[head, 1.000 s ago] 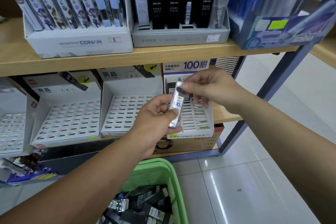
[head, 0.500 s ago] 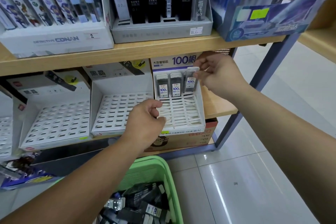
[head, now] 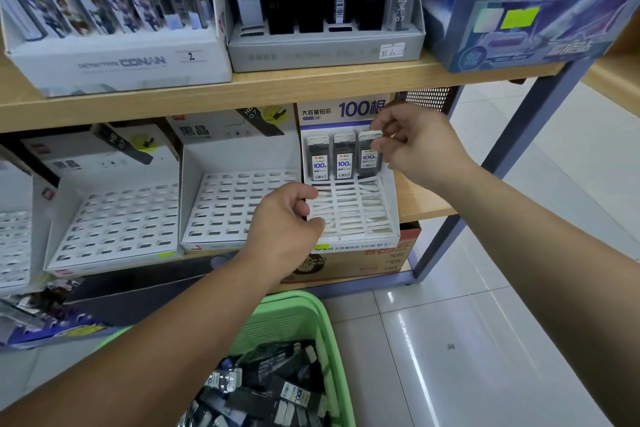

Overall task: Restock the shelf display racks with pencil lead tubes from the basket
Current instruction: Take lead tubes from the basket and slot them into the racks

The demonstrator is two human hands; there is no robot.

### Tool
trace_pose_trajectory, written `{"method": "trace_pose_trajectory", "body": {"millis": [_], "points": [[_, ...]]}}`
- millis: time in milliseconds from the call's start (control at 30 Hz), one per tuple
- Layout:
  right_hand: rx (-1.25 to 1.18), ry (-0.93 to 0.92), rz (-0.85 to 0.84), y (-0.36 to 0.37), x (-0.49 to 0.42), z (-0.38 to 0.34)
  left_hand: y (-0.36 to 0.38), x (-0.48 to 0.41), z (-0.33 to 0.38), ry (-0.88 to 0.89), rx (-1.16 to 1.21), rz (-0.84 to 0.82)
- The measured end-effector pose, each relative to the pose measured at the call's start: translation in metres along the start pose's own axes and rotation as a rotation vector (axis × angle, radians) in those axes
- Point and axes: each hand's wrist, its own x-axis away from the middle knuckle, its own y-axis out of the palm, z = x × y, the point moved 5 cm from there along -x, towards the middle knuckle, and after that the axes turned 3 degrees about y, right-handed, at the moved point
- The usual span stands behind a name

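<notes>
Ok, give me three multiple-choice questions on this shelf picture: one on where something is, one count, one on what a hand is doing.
1. Where in the rack do the lead tubes stand? A. front row B. back row C. middle row
2. How many tubes stand there? A. one B. three C. six
3. What is the right hand doing? A. pinching the rightmost tube B. lying flat C. hanging idle
Answers: B, they line the rear row; B, three stand side by side; A, it grips that tube's top.
</notes>
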Motion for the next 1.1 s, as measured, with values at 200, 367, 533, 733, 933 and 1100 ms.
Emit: {"method": "trace_pose_trajectory", "body": {"millis": [200,367,533,733,933,1100], "points": [[0.013,-0.027,0.002,-0.001,0.0,0.002,0.0,0.0,0.001,0.007,0.007,-0.004],[0.022,-0.043,-0.003,0.0,0.001,0.003,0.0,0.001,0.001,0.009,0.011,-0.005],[0.138,-0.102,0.013,0.006,0.004,0.001,0.001,0.001,0.001,0.012,0.012,-0.004],[0.245,-0.132,0.108,0.012,-0.001,0.0,0.001,0.001,0.0,0.016,0.009,-0.006],[0.328,-0.144,0.21,0.012,-0.005,-0.002,0.001,0.003,0.0,0.012,0.015,-0.015],[0.342,-0.115,0.229,0.008,-0.006,0.013,0.0,0.003,0.0,0.01,0.022,-0.019]]}}
